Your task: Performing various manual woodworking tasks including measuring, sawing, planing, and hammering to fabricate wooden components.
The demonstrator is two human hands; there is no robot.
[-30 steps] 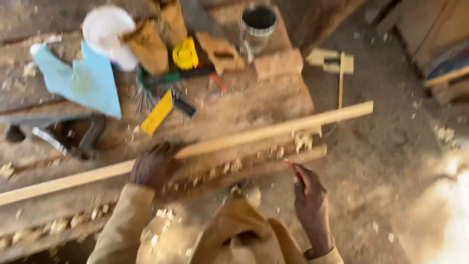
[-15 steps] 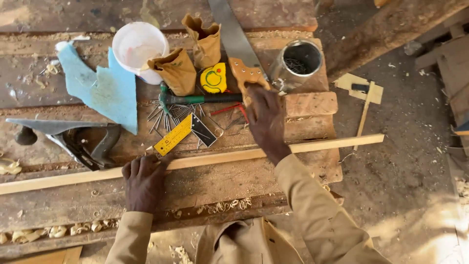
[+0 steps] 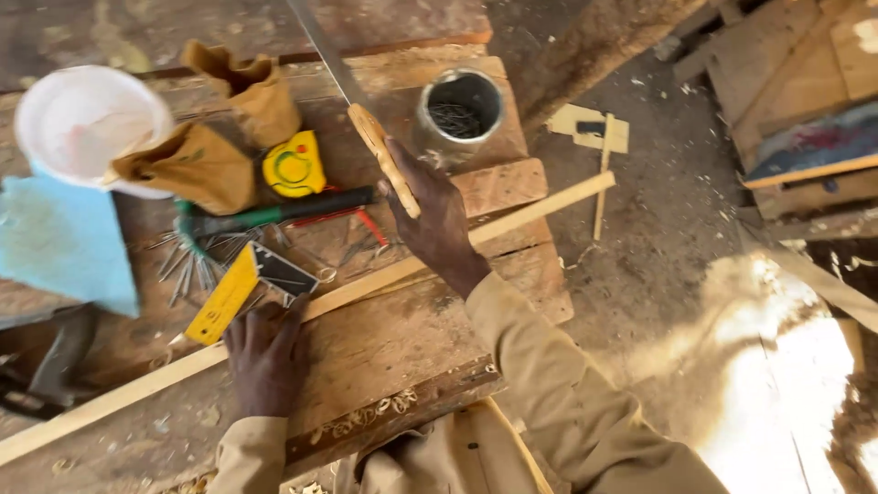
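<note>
Work surface: a rough plank bench (image 3: 402, 338), strewn with shavings along its near edge.

Left hand (image 3: 265, 357): laid flat, palm down, fingers spread on the long wooden strip (image 3: 366, 285), pressing it against the bench top near the near-left part. It pins the strip rather than pinching it.

Strip: runs on a slant from the near-left corner up towards the right edge, where its far end overhangs the bench.

Right hand (image 3: 432, 218): closed round the wooden handle of a handsaw (image 3: 384, 155). The blade points away towards the far edge; the handle rises clear of the strip, so the teeth are not on the wood. The saw lies roughly across the line of the strip.

Nearby, towards the left: a yellow try square (image 3: 240, 291) just beside the left hand, loose nails (image 3: 187, 265), a green-handled tool (image 3: 274, 213), a yellow tape measure (image 3: 293, 165), two leather pouches (image 3: 197, 165), a white bucket (image 3: 87, 123), a blue cloth (image 3: 64, 242). A tin of nails (image 3: 460, 110) stands at the far right corner.

Judgement: the step in hand appears to be taking up the saw while the strip is held down. A cut would call for the blade to be swung round and set on the strip, clear of the left fingers. No mark on the strip can be made out.
</note>
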